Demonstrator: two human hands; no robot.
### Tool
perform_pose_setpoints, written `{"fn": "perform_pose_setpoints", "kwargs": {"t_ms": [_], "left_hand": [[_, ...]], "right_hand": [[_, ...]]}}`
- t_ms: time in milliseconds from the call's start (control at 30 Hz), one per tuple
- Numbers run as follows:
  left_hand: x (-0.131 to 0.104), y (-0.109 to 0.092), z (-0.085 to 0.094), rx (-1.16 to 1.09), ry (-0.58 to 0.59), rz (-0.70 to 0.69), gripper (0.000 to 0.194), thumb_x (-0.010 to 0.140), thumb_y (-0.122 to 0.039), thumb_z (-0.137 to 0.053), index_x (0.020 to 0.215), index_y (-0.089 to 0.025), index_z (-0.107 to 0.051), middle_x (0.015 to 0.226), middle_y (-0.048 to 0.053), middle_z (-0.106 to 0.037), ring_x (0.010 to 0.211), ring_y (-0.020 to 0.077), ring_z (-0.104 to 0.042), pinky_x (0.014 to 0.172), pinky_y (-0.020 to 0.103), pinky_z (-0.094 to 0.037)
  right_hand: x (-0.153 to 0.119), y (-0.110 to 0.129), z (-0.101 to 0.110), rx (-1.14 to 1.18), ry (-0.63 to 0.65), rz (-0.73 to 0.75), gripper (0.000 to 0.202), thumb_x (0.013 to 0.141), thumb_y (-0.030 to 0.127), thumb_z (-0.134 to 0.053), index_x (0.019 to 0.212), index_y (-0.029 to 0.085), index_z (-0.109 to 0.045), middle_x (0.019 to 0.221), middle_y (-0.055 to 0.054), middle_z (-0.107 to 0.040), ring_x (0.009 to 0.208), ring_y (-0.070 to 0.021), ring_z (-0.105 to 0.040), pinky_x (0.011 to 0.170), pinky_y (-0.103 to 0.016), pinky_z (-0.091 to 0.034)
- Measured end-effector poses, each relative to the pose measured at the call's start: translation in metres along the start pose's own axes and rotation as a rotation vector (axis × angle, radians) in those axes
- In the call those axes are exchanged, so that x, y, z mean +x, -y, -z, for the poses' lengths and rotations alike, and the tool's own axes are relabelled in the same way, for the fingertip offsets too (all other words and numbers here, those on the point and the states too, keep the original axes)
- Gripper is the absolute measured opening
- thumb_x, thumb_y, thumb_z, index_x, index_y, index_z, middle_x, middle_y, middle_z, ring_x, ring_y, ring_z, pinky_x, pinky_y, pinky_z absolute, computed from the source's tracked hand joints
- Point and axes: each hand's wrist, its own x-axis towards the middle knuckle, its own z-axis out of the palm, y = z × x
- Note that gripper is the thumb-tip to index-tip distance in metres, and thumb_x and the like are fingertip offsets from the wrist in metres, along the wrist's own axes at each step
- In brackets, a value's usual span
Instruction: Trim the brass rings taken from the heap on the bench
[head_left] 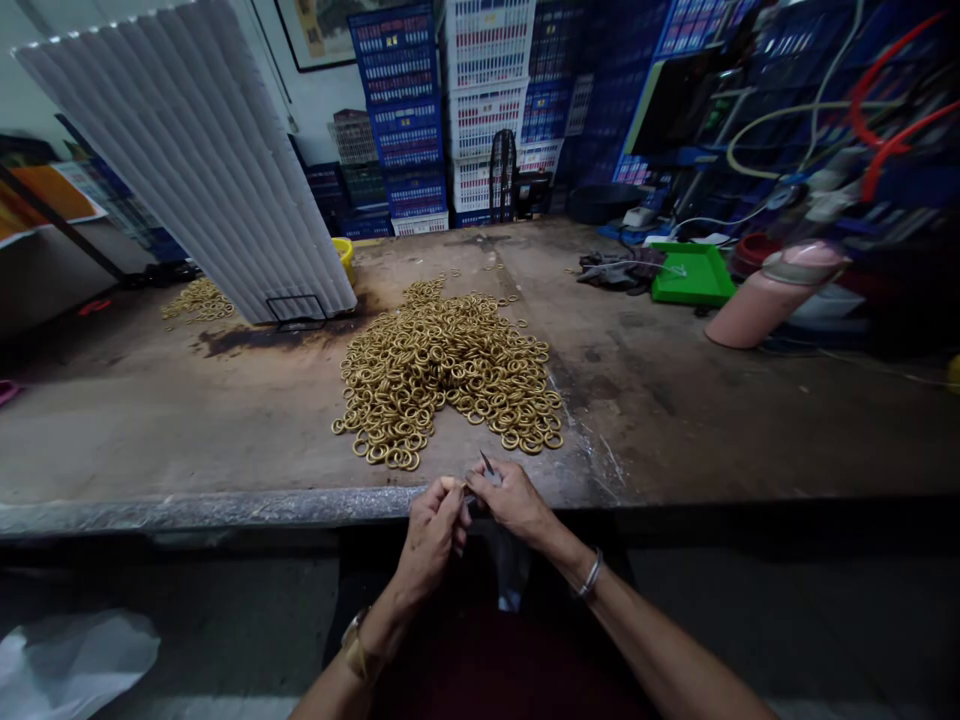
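Observation:
Over the table's front edge, my two hands meet at the fingertips. My left hand (435,528) is closed in a pinch on a small gold-coloured piece that looks like one of the rings, mostly hidden by the fingers. Closed around a small knife, my right hand (517,505) rests beside the left one; the dark pointed blade (487,463) sticks up past the thumb, and the handle is hidden. Just beyond both hands lies a large heap of gold-coloured rings (450,360), with a notch in its near side.
A tall white corrugated panel (202,150) leans behind the heap, near more rings (199,300) and a yellow container (343,258). Toward the right stand a green tray (690,275) and a pink bottle (772,300). Stacked crates (487,100) line the back.

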Motion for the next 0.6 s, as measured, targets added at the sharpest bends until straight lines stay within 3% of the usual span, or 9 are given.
{"fn": "perform_pose_setpoints", "kwargs": {"t_ms": [267,333,467,600], "left_hand": [[0.002,0.004,-0.004,-0.228,0.066,0.022,0.027,0.078,-0.042,-0.05,0.075,-0.015,-0.046,0.064,-0.003,-0.049,0.045,0.0044,-0.042,0.04,0.016,-0.036],[0.003,0.004,-0.005,-0.235,0.07,0.01,0.027,0.078,-0.042,-0.05,0.075,-0.016,-0.046,0.065,-0.003,-0.049,0.046,0.0045,-0.042,0.041,0.016,-0.037],[0.004,0.003,-0.005,-0.215,0.031,-0.009,0.028,0.077,-0.045,-0.051,0.075,-0.017,-0.045,0.066,-0.003,-0.051,0.047,0.0053,-0.044,0.042,0.017,-0.038],[0.005,0.003,-0.004,-0.134,0.008,-0.065,0.028,0.078,-0.044,-0.05,0.074,-0.017,-0.046,0.063,-0.003,-0.048,0.047,0.0058,-0.043,0.043,0.017,-0.039]], "right_hand": [[0.001,0.004,0.002,0.215,0.094,-0.103,0.02,0.071,0.035,-0.048,0.067,0.016,-0.049,0.048,0.006,-0.047,0.036,-0.0049,-0.034,0.035,-0.017,-0.024],[0.001,0.002,0.003,0.203,0.061,-0.097,0.021,0.073,0.036,-0.046,0.067,0.016,-0.05,0.049,0.005,-0.048,0.037,-0.0054,-0.035,0.036,-0.017,-0.026],[-0.002,-0.003,0.007,-0.104,-0.079,0.072,0.02,0.076,0.03,-0.046,0.065,0.016,-0.054,0.053,0.003,-0.051,0.049,-0.0079,-0.044,0.049,-0.019,-0.034],[-0.01,-0.001,0.009,-0.368,0.023,0.259,0.02,0.079,0.025,-0.044,0.064,0.017,-0.055,0.055,0.002,-0.052,0.051,-0.0085,-0.043,0.052,-0.019,-0.031]]}}
